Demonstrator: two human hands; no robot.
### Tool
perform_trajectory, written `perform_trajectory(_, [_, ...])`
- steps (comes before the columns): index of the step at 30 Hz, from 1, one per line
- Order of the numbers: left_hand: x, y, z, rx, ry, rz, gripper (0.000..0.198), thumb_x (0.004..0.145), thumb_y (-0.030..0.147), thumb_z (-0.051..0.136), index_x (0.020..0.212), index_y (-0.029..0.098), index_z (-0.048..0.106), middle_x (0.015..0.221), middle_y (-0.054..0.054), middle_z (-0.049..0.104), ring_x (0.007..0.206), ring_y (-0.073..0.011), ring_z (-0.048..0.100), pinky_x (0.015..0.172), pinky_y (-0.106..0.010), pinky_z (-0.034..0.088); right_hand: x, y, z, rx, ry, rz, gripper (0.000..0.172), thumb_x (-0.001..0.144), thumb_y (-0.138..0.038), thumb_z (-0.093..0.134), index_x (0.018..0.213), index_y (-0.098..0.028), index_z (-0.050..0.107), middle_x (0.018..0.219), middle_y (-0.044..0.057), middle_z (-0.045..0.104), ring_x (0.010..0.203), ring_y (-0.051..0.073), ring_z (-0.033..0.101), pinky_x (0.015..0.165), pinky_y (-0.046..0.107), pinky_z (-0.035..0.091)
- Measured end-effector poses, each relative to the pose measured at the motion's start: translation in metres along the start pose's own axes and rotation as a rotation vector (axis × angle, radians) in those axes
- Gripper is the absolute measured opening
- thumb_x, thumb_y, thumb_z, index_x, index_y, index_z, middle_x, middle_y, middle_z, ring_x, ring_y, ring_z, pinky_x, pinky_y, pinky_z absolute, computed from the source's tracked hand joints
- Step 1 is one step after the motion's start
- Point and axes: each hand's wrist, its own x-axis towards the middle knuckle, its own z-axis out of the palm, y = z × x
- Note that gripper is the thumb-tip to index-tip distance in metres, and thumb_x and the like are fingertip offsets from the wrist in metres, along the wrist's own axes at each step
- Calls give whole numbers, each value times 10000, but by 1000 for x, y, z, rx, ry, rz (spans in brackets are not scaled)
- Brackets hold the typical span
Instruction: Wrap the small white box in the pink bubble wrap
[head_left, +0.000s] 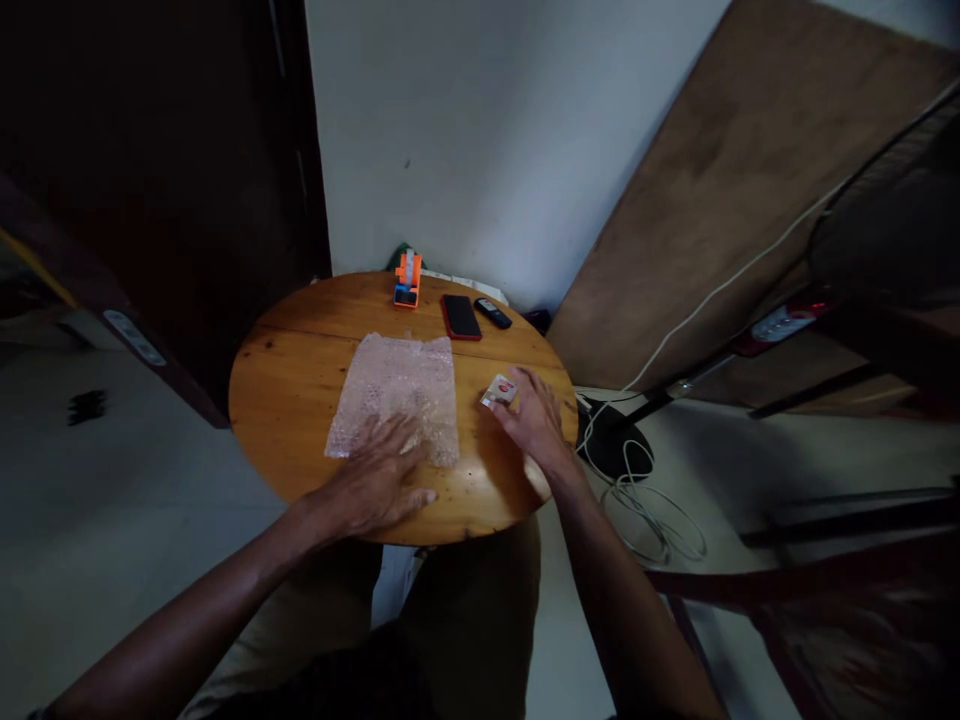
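A sheet of pinkish bubble wrap lies flat on the oval wooden table. My left hand rests on its near edge, palm down, fingers spread, with the thumb on the bare wood. Over the table's right side, my right hand is closed on a small pale box with a red mark on its face. Thumb and fingers grip the box from its right end. It is apart from the bubble wrap, and what the box contains does not show.
Toward the wall stand an orange tape dispenser, a dark phone with red edges and a small black remote-like device. A white cable coils on the floor at right, near a black stand base. A dark door is at left.
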Motion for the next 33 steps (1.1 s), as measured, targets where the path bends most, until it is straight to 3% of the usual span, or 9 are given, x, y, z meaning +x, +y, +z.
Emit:
perform_trajectory(3, [-1, 6, 12, -12, -46, 7, 643, 929, 565, 543, 1470, 221, 488, 1586, -166, 405, 1504, -371, 288, 1227, -625, 143, 3, 15, 4, 97, -60, 41, 494, 765, -242, 637, 1250, -153, 628, 1231, 155, 681, 1139, 325, 623, 1012, 510, 481])
perform_trajectory(6, [-2, 5, 16, -7, -26, -3, 662, 934, 594, 514, 1473, 211, 484, 1593, -171, 391, 1507, -368, 278, 1228, -629, 130, 3, 9, 2, 259, 10, 43, 462, 770, -261, 640, 1221, -158, 638, 1199, 140, 694, 1087, 296, 645, 960, 474, 514])
perform_trajectory(9, [-2, 3, 16, -11, -14, 16, 672, 937, 615, 493, 1482, 222, 475, 1592, -163, 391, 1504, -368, 278, 1223, -641, 127, 6, -21, -1, 456, 63, -49, 472, 796, -297, 645, 1259, -210, 613, 1228, 104, 684, 1063, 260, 653, 928, 431, 530])
perform_trajectory(13, [-1, 3, 17, -1, 0, 22, 688, 931, 631, 489, 1489, 229, 476, 1555, -149, 442, 1486, -375, 299, 1216, -643, 165, 16, -70, 11, 577, -81, -265, 496, 806, -238, 638, 1300, -261, 592, 1297, 67, 656, 1170, 249, 613, 1011, 419, 493])
perform_trajectory(16, [-1, 3, 20, 16, 41, 24, 675, 922, 613, 519, 1469, 217, 510, 1552, -156, 444, 1493, -379, 286, 1230, -626, 163, 20, -89, 35, 620, -218, -358, 510, 778, -145, 608, 1278, -241, 612, 1270, 70, 657, 1178, 238, 609, 1043, 411, 475])
perform_trajectory(19, [-3, 2, 21, 8, 60, 41, 656, 931, 596, 512, 1475, 229, 501, 1585, -147, 404, 1512, -356, 269, 1238, -608, 171, 19, -87, 57, 644, -318, -360, 553, 750, -105, 602, 1287, -238, 612, 1275, 67, 652, 1176, 226, 611, 1051, 398, 470])
perform_trajectory(24, [-4, 2, 19, 10, 42, 42, 652, 941, 619, 473, 1447, 213, 528, 1554, -156, 452, 1496, -340, 321, 1241, -593, 183, 13, -71, 76, 821, -286, -173, 611, 761, -219, 668, 1360, -237, 547, 1298, 80, 646, 1127, 217, 644, 980, 381, 522])
perform_trajectory(33, [-5, 2, 22, 30, 57, 27, 631, 930, 601, 512, 1411, 196, 566, 1551, -164, 458, 1497, -349, 323, 1238, -590, 200, 12, -76, 72, 791, -292, -148, 477, 741, -283, 692, 1210, -220, 637, 1125, 50, 719, 1013, 205, 674, 940, 364, 526])
